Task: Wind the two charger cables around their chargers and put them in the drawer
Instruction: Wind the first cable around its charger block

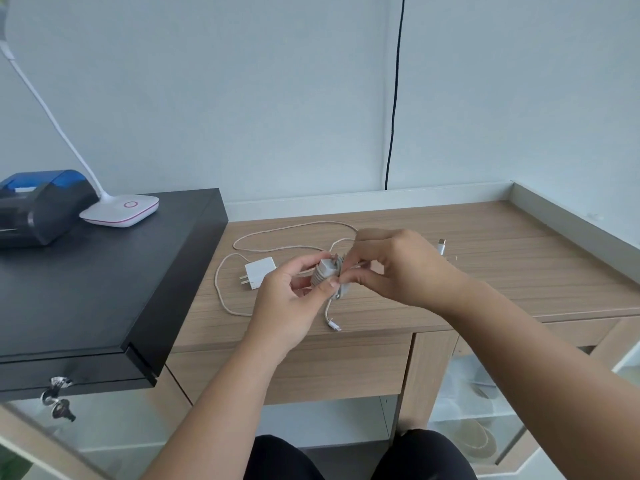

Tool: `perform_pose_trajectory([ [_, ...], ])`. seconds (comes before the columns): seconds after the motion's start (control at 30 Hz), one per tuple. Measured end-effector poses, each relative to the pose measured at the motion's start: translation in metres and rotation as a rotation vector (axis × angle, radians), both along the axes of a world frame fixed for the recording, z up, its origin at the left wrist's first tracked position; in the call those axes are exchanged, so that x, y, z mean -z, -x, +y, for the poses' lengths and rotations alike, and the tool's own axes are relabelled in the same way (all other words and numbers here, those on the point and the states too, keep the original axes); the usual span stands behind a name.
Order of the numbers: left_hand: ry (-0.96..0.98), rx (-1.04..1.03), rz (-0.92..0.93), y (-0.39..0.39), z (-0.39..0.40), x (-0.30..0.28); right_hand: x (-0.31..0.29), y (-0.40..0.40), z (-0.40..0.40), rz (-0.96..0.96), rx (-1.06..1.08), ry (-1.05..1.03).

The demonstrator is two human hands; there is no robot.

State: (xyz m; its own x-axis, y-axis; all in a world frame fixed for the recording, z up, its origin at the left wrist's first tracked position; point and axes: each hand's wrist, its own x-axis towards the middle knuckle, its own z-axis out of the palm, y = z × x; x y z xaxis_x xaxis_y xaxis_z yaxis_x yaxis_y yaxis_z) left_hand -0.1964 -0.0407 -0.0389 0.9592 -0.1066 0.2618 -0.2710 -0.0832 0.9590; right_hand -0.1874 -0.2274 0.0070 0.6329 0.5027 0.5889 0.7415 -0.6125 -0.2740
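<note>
My left hand (289, 296) grips a white charger (325, 273) above the wooden desk (485, 271), with its cable wrapped around it in several turns. My right hand (398, 268) pinches that cable right beside the charger. The cable's loose end with its plug (334, 325) hangs down below my hands. A second white charger (259, 271) lies flat on the desk just left of my hands, prongs pointing left. Its pale cable (277, 233) sprawls in loops across the desk, and its connector (441, 244) lies past my right hand. The closed drawer (346, 368) sits under the desk top.
A black box (104, 282) with keys (57, 398) in its front lock stands at the left. On it rest a white desk lamp base (121, 210) and a black and blue device (38, 206). A black cord (394, 98) hangs down the wall. A raised ledge (571, 216) borders the desk's right side.
</note>
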Motion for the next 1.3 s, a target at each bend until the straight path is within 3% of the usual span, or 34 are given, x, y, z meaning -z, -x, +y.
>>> perform_pose_trajectory([
  [0.17, 0.107, 0.119, 0.016, 0.005, -0.001, -0.003, -0.001, 0.004, 0.004, 0.040, -0.060, -0.267],
  [0.33, 0.423, 0.217, 0.210, 0.014, -0.009, 0.000, 0.003, 0.007, 0.014, 0.099, -0.095, -0.439],
  [0.4, 0.454, 0.174, 0.210, 0.014, -0.008, 0.001, 0.004, 0.008, 0.015, 0.086, -0.085, -0.436],
  [0.6, 0.286, 0.089, 0.041, 0.008, 0.005, 0.002, -0.007, 0.002, 0.004, 0.043, -0.076, -0.243],
  [0.7, 0.238, 0.138, -0.017, 0.008, 0.011, 0.000, -0.008, -0.001, 0.000, 0.170, -0.106, -0.262],
  [1.0, 0.400, 0.316, 0.053, 0.011, 0.013, -0.001, 0.003, 0.001, -0.004, 0.632, -0.229, -0.604],
  [1.3, 0.634, 0.336, 0.130, 0.010, 0.001, 0.003, 0.042, -0.004, 0.009, 0.721, -0.158, -1.026],
])
